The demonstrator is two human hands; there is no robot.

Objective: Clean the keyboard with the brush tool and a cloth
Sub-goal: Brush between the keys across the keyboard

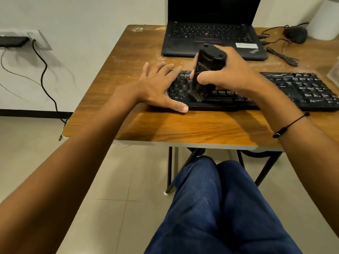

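While the right hand (225, 74) wraps its fingers (194, 60) and thumb around the black brush tool (207, 70), gripping it mid-body with the bristles pointed down onto the lower-left keys, the left hand (159, 85) lies flat and released, fingers spread across the left end of the black keyboard (293, 88), thumb out over the front edge, pinning it. That keyboard sits across the near-middle of the wooden counter (183, 125), long side facing the person, and it looks light enough to skate under a sideways sweep, so the steadying palm seems well placed. Brush tool looks like smooth hard plastic, chunky and light; a grip around the waist, as here, looks right for control, though a glossy shell could twist in the hand under hard pressure. Bristles look stiff but short, likely good for digging between keycaps; the caps themselves could pop if levered, so a light stroke seems wise. No cloth in sight, so the wiping step appears not yet begun. Behind the keyboard, an open black laptop (212, 39) with a dark screen, then a black mouse (295, 34) and loose cables at the back right. Counter top is worn and scuffed near the laptop. Pale wall behind, tiled floor (110, 180) below, a dark cable trailing down at left, and blue trousers (220, 208) at the bottom.
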